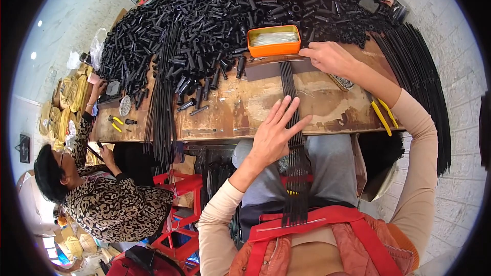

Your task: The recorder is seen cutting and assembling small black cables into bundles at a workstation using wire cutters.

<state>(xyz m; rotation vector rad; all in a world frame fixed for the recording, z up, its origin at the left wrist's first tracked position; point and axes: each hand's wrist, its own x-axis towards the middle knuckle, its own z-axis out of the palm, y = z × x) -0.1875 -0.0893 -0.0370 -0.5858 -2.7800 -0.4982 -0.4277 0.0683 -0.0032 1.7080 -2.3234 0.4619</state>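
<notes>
My left hand lies with fingers spread across a bundle of thin black rods. The rods run from the bench down over my lap, and their far ends rest on a dark brown strip. At the right corner of an orange box, my right hand has its fingers pinched together; whatever they hold is too small or hidden to make out. Inside the box are many thin, pale, needle-like pieces. Below my right wrist is a shallow container of small metal bits.
A heap of black tubular parts covers the back of the wooden bench. Yellow-handled pliers lie at the right front edge. More black rods hang over the left and right. Another person works at left beside red stools.
</notes>
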